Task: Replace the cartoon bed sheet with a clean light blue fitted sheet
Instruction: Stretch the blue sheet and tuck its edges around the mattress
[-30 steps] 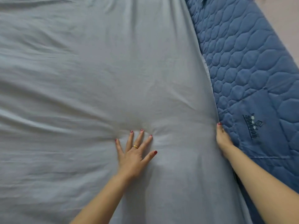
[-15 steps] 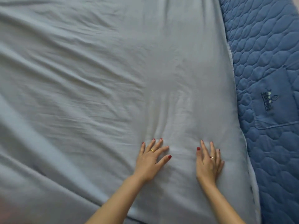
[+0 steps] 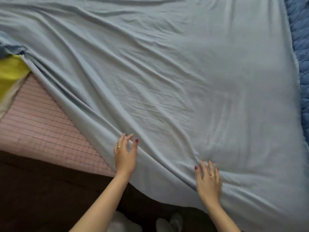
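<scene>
The light blue fitted sheet [image 3: 167, 72] covers most of the bed, with long diagonal folds running from upper left to lower right. My left hand [image 3: 125, 154] lies at the sheet's loose left edge, fingers spread and loosely bent against a fold, thumb apart. My right hand [image 3: 208, 180] presses flat on the sheet near the front edge, fingers straight. To the left, the sheet leaves the pink gridded mattress [image 3: 41, 128] bare. No cartoon sheet is visible.
A blue quilted blanket [image 3: 301, 47] lies along the right edge. Yellow fabric [image 3: 10, 72] and a bunched blue corner [image 3: 10, 47] sit at the far left. A dark brown bed frame [image 3: 41, 190] runs along the front; light slippers [image 3: 168, 221] show below.
The view has swung left, revealing the bare pink mattress and bed frame. Both hands have slid left and toward the front edge; my left hand has gone from flat on the sheet to its loose edge.
</scene>
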